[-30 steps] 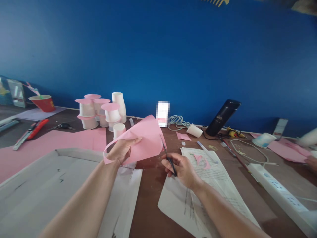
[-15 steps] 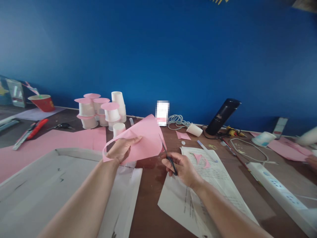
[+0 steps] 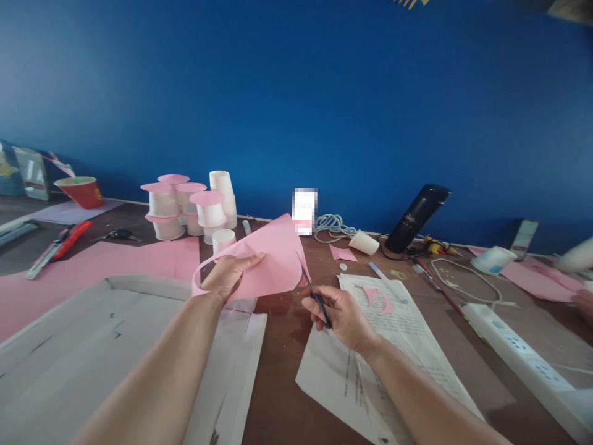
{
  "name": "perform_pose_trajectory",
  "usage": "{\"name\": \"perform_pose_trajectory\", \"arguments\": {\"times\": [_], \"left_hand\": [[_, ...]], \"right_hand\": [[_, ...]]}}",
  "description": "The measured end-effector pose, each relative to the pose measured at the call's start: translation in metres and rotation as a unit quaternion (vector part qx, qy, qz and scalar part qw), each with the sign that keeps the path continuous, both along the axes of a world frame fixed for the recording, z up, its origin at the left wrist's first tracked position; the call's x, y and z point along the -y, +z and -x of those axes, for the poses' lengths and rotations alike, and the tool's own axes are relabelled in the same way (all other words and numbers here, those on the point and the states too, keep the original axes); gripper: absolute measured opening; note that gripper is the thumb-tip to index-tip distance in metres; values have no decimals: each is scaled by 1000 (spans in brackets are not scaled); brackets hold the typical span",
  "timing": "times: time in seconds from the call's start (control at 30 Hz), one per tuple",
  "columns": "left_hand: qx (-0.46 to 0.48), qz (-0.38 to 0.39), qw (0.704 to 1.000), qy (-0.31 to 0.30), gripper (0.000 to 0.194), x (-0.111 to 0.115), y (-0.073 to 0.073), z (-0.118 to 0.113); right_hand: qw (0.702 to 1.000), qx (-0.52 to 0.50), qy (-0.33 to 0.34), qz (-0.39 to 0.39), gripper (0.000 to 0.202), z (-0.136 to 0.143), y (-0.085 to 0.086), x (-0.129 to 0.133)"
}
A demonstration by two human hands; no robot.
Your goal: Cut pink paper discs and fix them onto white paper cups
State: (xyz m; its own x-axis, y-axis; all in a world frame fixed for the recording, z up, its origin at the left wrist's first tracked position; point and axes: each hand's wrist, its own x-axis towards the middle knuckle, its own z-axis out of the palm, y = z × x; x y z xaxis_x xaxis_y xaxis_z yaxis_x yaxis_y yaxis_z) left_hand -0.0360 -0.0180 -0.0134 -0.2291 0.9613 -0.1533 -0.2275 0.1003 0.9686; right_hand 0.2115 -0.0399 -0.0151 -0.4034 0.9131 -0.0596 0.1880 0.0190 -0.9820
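My left hand (image 3: 231, 275) grips a sheet of pink paper (image 3: 273, 259), thumb on top, holding it above the table. A thin cut strip of the sheet curls back over my left wrist. Closed round the handles of black scissors (image 3: 319, 301) is my right hand (image 3: 340, 312). The blades meet the paper's right edge, where a narrow sliver hangs off. Below my right hand lie printed sheets (image 3: 417, 346) with small pink scraps (image 3: 386, 304) and a capped pen (image 3: 388, 283) on them.
Left of centre stand stacked paper cups (image 3: 210, 213) with pink paper discs. A red utility knife (image 3: 69, 241) lies on the left. Toward the right are a black bottle (image 3: 414, 219), a power strip (image 3: 519, 346) and another person's hand (image 3: 584, 303) at the edge.
The pink paper has shifted very slightly, and the scissors sit a touch further left along its right edge. Both hands stay almost in place.
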Motion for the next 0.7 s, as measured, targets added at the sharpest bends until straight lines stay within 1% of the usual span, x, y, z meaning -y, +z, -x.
{"name": "perform_pose_trajectory", "arguments": {"times": [0.1,0.23,0.33,0.43,0.6,0.7], "left_hand": [[-22,33,999,-27,43,1,2,1],[-44,84,995,-29,48,3,11,-3],[-56,109,992,-17,52,4,17,-7],[-49,100,994,-15,50,3,18,-7],[-93,93,991,-21,47,0,13,-2],[-83,73,993,-37,42,-1,9,0]], "right_hand": [[1000,4,4,-7,39,0,-2,0],[1000,22,8,-20,37,-1,-5,-1],[999,29,11,-18,35,-1,-5,-1],[999,28,15,-18,35,0,-4,0],[999,26,23,-6,34,-1,-6,-2],[1000,19,23,2,36,-2,-8,-4]]}}
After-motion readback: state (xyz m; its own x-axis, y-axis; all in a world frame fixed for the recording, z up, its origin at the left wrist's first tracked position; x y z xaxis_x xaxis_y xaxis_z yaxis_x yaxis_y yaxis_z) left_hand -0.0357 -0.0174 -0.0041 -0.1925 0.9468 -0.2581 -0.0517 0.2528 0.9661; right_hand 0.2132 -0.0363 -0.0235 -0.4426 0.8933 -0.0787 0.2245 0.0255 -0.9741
